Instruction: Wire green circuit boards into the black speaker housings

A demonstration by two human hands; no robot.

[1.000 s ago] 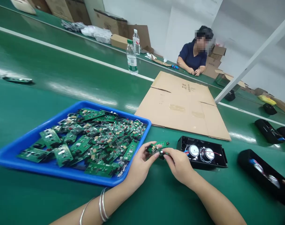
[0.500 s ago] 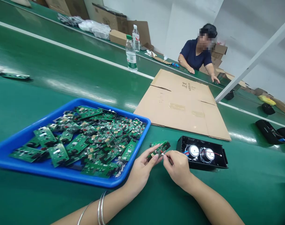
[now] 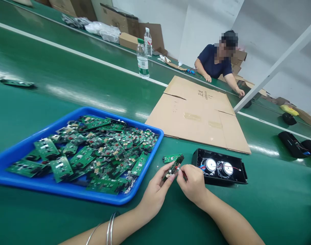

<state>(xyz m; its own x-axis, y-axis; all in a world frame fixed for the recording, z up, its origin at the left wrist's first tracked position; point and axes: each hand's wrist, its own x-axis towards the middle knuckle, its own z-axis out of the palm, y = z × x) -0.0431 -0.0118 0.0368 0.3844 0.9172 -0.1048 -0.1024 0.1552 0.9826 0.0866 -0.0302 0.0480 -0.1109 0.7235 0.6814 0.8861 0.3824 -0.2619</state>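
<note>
Tilting a small circuit board [image 3: 172, 168] up in my left hand [image 3: 155, 190], fingers closed on it, I pinch a wire end [image 3: 180, 169] against it with my right hand [image 3: 193, 183], just beside the black speaker housing [image 3: 220, 168] on the desk [image 3: 260, 204].

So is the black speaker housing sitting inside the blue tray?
No, the black speaker housing lies on the green belt to the right of the blue tray, which holds only green circuit boards.
</note>
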